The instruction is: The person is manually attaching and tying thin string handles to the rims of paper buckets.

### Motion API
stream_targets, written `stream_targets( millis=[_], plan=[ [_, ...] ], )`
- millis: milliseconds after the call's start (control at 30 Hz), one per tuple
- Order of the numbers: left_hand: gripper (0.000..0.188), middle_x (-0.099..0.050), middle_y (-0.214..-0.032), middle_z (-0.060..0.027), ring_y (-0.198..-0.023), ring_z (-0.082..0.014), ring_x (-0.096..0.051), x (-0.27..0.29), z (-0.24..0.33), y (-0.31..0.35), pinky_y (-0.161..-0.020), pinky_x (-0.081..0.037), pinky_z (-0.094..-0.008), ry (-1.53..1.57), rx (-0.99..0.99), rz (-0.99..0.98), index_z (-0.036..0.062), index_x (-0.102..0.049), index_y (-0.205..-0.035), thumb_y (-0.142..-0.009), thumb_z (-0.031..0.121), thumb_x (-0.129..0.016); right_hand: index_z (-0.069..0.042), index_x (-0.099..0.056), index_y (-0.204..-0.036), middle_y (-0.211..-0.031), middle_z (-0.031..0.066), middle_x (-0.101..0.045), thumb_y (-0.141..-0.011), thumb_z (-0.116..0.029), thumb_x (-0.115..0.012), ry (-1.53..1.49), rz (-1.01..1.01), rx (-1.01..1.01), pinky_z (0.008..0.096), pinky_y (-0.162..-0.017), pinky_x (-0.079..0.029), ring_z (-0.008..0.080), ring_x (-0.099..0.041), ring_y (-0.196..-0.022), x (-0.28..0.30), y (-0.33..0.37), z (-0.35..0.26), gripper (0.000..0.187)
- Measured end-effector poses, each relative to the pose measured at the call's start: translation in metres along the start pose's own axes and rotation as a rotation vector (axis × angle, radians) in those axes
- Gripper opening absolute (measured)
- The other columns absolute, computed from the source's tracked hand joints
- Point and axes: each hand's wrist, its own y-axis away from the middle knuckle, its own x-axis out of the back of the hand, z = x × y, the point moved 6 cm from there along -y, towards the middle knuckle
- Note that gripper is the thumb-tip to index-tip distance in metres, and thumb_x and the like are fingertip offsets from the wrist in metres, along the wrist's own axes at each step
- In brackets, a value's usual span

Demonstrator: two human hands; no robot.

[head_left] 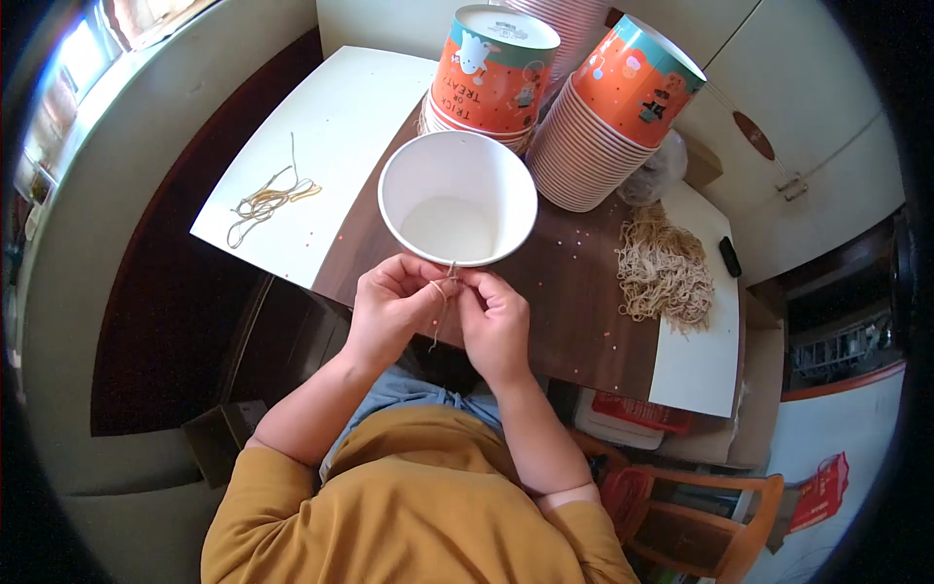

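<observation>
Though cluttered, brown table (569,326) near cupboard (832,107).

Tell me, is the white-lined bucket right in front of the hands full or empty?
Empty: the bucket has its mouth toward the camera, and only its bare white inside shows.

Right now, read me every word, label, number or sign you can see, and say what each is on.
I won't copy out print, only place it:
Left orange-and-teal tub: large dark lettering on its side; print on its base too small.
Right orange-and-teal tub: small dark markings, too blurred.
Red bag, lower right: pale markings, too blurred.
White-lined tub, front: none visible inside.
</observation>
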Motion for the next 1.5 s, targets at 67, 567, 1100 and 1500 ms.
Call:
stream_targets(
  millis=[67,567,1100,1500],
  plan=[
    [0.010,-0.068,-0.085,-0.0087,-0.077,-0.0115,-0.065,0.004,0.000,0.000,-0.070,-0.053,-0.0231,-0.011,0.010,0.011,-0.0009,-0.060,-0.088,-0.082,-0.002,-0.068,0.002,-0.067,-0.101,-0.094,0.0114,-0.069,-0.087,-0.001,-0.056,-0.405,-0.089,-0.225,0.0275,-0.071,-0.051,0.0177,-0.066,-0.078,-0.010,-0.001,0.020,0.019],
    [0.008,-0.067,-0.085,-0.0047,-0.077,-0.0081,-0.062,0.012,0.017,0.016,-0.070,-0.050,-0.0217,-0.307,-0.233,0.134,-0.0017,-0.060,-0.090,-0.084,-0.001,-0.065,-0.006,-0.066,-0.105,-0.098,0.0037,-0.067,-0.092,-0.015,-0.058,-1.290,-0.265,-0.830,0.0306,-0.080,-0.048,0.0143,-0.061,-0.086,-0.045,0.016,0.025,0.018],
    [0.022,-0.069,-0.085,-0.0114,-0.078,-0.0245,-0.067,-0.012,0.048,0.028,-0.070,-0.054,-0.0316,-0.930,-0.878,0.078,0.0016,-0.067,-0.088,-0.068,-0.007,-0.069,-0.007,-0.068,-0.101,-0.091,0.0009,-0.066,-0.090,-0.018,-0.060,-1.235,-0.221,-0.843,0.0258,-0.068,-0.046,0.0110,-0.057,-0.075,-0.040,0.019,0.029,0.017],
    [0.018,-0.068,-0.082,-0.0096,-0.074,-0.0233,-0.065,-0.007,0.045,0.029,-0.067,-0.052,-0.0318,-0.927,-0.924,0.009,0.0024,-0.066,-0.086,-0.071,-0.003,-0.072,-0.007,-0.066,-0.093,-0.086,0.0017,-0.066,-0.089,-0.019,-0.061,-1.246,-0.165,-0.902,0.0246,-0.065,-0.045,0.0114,-0.057,-0.071,-0.041,0.017,0.040,0.013]
  ],
)
